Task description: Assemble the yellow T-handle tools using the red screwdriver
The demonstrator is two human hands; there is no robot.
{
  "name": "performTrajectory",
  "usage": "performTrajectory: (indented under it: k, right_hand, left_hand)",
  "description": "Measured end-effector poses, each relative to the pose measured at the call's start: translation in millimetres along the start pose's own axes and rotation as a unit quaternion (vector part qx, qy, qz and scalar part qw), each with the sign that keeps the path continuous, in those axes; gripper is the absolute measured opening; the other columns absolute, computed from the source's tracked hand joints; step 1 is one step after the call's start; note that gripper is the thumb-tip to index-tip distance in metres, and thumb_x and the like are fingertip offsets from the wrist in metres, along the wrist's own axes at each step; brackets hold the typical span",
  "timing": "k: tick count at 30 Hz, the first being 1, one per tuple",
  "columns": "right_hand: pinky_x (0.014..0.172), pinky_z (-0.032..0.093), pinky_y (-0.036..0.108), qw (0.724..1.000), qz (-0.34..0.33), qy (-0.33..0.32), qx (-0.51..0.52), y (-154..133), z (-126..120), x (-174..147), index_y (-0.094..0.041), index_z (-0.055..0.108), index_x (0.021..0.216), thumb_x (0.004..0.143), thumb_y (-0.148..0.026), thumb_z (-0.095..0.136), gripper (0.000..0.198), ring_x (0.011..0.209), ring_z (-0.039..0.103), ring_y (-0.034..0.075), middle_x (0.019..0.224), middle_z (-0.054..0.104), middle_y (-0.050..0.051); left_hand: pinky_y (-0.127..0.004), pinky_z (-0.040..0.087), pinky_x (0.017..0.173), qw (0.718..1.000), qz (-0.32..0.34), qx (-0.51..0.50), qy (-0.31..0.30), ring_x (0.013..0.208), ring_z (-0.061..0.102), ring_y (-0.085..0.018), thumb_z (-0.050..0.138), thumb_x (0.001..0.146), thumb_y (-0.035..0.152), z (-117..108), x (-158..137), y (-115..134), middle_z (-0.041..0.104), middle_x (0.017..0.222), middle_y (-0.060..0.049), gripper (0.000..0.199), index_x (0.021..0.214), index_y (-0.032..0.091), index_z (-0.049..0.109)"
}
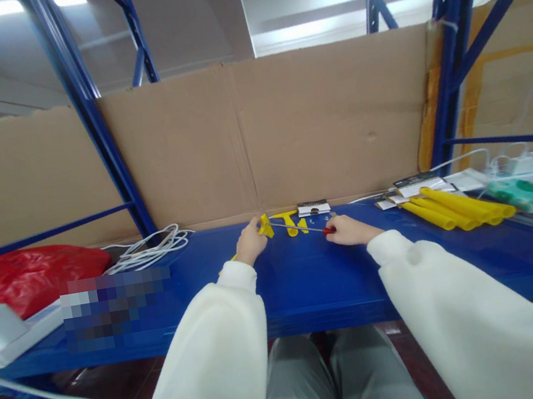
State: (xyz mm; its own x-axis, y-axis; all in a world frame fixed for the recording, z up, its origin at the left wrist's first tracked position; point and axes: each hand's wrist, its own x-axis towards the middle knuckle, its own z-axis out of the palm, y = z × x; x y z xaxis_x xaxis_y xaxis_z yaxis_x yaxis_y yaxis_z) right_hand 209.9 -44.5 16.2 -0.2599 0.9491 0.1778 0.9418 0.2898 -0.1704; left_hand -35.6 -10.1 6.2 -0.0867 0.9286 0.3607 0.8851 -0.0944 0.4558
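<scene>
My left hand [250,242] is closed around a yellow plastic part [265,226] above the blue shelf top. In my right hand [349,230] is a screwdriver [328,231] with a red handle, its long metal shaft pointing left. The shaft's tip reaches the yellow part; whether it sits in a screw is too small to make out. Just behind the shaft lie a T-shaped yellow piece [290,224] and a smaller yellow piece [302,225]. A few tiny bits lie close to them, too small to name.
A black-and-white card [313,208] lies by the cardboard wall [335,121]. Yellow tubes [460,208] and packets are at right. Coiled white cable [153,248], a red plastic bag [40,272] and a white power strip [25,335] lie left. Blue uprights [85,113] flank the shelf.
</scene>
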Motion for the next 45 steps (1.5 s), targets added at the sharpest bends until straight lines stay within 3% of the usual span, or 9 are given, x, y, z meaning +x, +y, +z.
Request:
performTrajectory:
  k: [6, 13, 21, 27, 32, 36, 42, 45]
  right_hand:
    - [0.065, 0.042, 0.023, 0.999, 0.023, 0.045, -0.003, 2.8, 4.3, 2.6, -0.016, 0.071, 0.092, 0.078, -0.018, 0.062, 0.017, 0.079, 0.066, 0.019, 0.088, 0.074, 0.008]
    - [0.063, 0.042, 0.024, 0.999, 0.015, -0.023, 0.038, -3.1, -3.6, -2.5, -0.014, 0.072, 0.087, 0.087, -0.021, 0.053, 0.021, 0.077, 0.066, 0.019, 0.087, 0.074, 0.01]
    - [0.061, 0.04, 0.022, 0.999, 0.02, 0.036, 0.028, -1.0, 0.3, -3.0, -0.016, 0.068, 0.086, 0.078, -0.016, 0.063, 0.009, 0.073, 0.064, 0.017, 0.081, 0.071, 0.006]
    - [0.062, 0.042, 0.023, 0.997, 0.003, -0.032, 0.068, -3.6, -3.2, -6.5, -0.015, 0.069, 0.086, 0.088, -0.023, 0.054, 0.017, 0.074, 0.064, 0.018, 0.087, 0.072, 0.009]
    - [0.069, 0.041, 0.024, 0.999, -0.016, 0.024, -0.029, -4.4, 0.2, -6.9, -0.014, 0.068, 0.09, 0.086, -0.019, 0.057, 0.012, 0.082, 0.065, 0.019, 0.091, 0.072, 0.011]
    - [0.067, 0.041, 0.024, 0.998, 0.007, 0.046, -0.035, -6.6, 1.1, -8.0, -0.014, 0.067, 0.093, 0.084, -0.017, 0.058, 0.014, 0.083, 0.065, 0.021, 0.091, 0.072, 0.011]
    - [0.065, 0.042, 0.023, 0.999, -0.007, -0.003, 0.035, -7.5, -2.4, -9.9, -0.016, 0.067, 0.081, 0.088, -0.02, 0.053, 0.016, 0.078, 0.065, 0.018, 0.088, 0.072, 0.009]
    - [0.066, 0.041, 0.023, 1.0, -0.021, 0.017, 0.012, -4.9, 0.4, -7.6, -0.017, 0.064, 0.079, 0.081, -0.017, 0.061, 0.003, 0.078, 0.064, 0.018, 0.087, 0.071, 0.008]
  left_hand:
    - [-0.03, 0.052, 0.087, 1.0, 0.001, 0.001, 0.003, 0.108, 0.069, -0.023, 0.057, 0.085, 0.015, -0.3, -0.4, 0.0, 0.074, 0.113, -0.006, 0.035, 0.117, 0.028, 0.059]
    - [-0.03, 0.052, 0.087, 1.0, -0.011, 0.002, 0.003, 0.108, 0.069, -0.024, 0.056, 0.085, 0.016, -1.7, -0.2, -0.8, 0.074, 0.112, -0.006, 0.032, 0.115, 0.028, 0.059]
    - [-0.029, 0.052, 0.086, 1.0, 0.0, 0.011, 0.01, 0.108, 0.068, -0.024, 0.057, 0.085, 0.016, -1.4, -1.1, 0.8, 0.074, 0.111, -0.005, 0.03, 0.112, 0.029, 0.059]
    - [-0.029, 0.051, 0.088, 1.0, -0.01, 0.008, 0.003, 0.111, 0.067, -0.024, 0.057, 0.086, 0.018, -3.9, -1.8, 2.0, 0.073, 0.114, -0.007, 0.031, 0.116, 0.027, 0.059]
    - [-0.029, 0.051, 0.09, 1.0, 0.0, -0.006, 0.007, 0.113, 0.066, -0.023, 0.057, 0.087, 0.021, -3.3, -3.9, 1.7, 0.073, 0.113, -0.007, 0.032, 0.118, 0.028, 0.059]
    - [-0.03, 0.05, 0.091, 1.0, -0.001, -0.014, 0.008, 0.113, 0.066, -0.023, 0.058, 0.087, 0.023, -1.8, -3.1, 0.4, 0.074, 0.112, -0.007, 0.03, 0.117, 0.027, 0.06]
    - [-0.029, 0.051, 0.089, 1.0, -0.011, -0.016, 0.009, 0.112, 0.067, -0.024, 0.057, 0.088, 0.024, -0.7, -0.6, -1.2, 0.073, 0.114, -0.008, 0.031, 0.118, 0.027, 0.06]
    - [-0.03, 0.051, 0.088, 1.0, -0.01, -0.012, 0.01, 0.112, 0.067, -0.025, 0.057, 0.088, 0.025, -0.3, -1.0, -0.8, 0.074, 0.113, -0.008, 0.028, 0.116, 0.027, 0.06]
